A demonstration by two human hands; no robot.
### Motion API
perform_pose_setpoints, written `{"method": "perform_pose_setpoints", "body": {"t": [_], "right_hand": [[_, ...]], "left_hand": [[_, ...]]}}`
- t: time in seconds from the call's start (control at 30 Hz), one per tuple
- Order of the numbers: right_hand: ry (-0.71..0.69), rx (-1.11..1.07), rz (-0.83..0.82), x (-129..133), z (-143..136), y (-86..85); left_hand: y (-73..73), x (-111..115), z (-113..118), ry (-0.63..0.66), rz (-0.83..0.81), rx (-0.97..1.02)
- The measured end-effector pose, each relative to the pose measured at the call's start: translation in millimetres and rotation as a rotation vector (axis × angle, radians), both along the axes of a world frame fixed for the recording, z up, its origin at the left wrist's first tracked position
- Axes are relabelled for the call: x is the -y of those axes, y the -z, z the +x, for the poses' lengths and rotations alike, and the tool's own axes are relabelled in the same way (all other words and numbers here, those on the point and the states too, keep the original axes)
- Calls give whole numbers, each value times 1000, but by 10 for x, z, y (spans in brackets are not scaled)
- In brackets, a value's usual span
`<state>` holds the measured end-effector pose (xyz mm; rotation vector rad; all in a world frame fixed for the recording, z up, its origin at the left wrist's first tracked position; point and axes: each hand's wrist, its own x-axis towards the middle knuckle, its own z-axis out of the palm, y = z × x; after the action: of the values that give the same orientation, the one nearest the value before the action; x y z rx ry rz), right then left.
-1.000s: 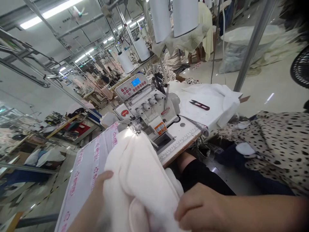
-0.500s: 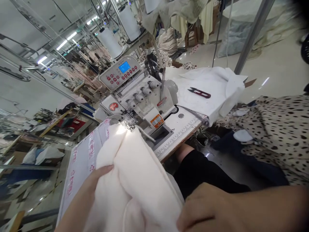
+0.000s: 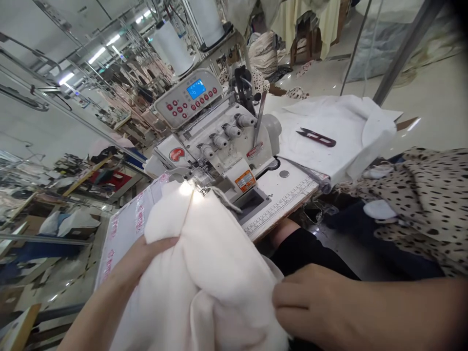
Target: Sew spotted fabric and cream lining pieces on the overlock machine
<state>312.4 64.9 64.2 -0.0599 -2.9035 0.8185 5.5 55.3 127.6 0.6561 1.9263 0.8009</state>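
Observation:
Cream fleece fabric [image 3: 219, 248] hangs in folds toward me, its far end under the lit presser foot of a white overlock sewing machine [image 3: 219, 141]. My left hand [image 3: 155, 251] grips the fabric's left part, thumb on top and the other fingers hidden beneath. On the right edge of the fabric, my right hand [image 3: 307, 297] is closed around the cloth, its fingers curled. A seam line runs from the needle area down between two layers.
Red-handled thread snips [image 3: 316, 137] lie on white cloth [image 3: 340, 117] right of the machine. Spotted fabric [image 3: 431, 190] is heaped at the right. Thread cones [image 3: 171, 48] stand behind. A dark-clothed leg [image 3: 314, 253] shows below the table edge.
The view has shifted, so the machine appears slightly farther right. My left hand has moved a little up the fabric toward the needle area. Both hands keep hold of the cloth.

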Motion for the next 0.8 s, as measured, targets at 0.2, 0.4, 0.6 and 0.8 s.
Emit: {"method": "perform_pose_setpoints", "body": {"t": [0.2, 0.4, 0.6, 0.8], "right_hand": [[132, -210, 38, -87, -149, 352], [111, -249, 50, -135, -112, 213], [90, -228, 61, -131, -123, 147], [125, -268, 135, -284, -251, 223]], "left_hand": [[-72, -190, -122, 34, 14, -25], [-24, -186, -129, -25, -25, 0], [-38, -202, -243, 48, -7, -151], [-34, -361, -388, 175, 83, -618]]}}
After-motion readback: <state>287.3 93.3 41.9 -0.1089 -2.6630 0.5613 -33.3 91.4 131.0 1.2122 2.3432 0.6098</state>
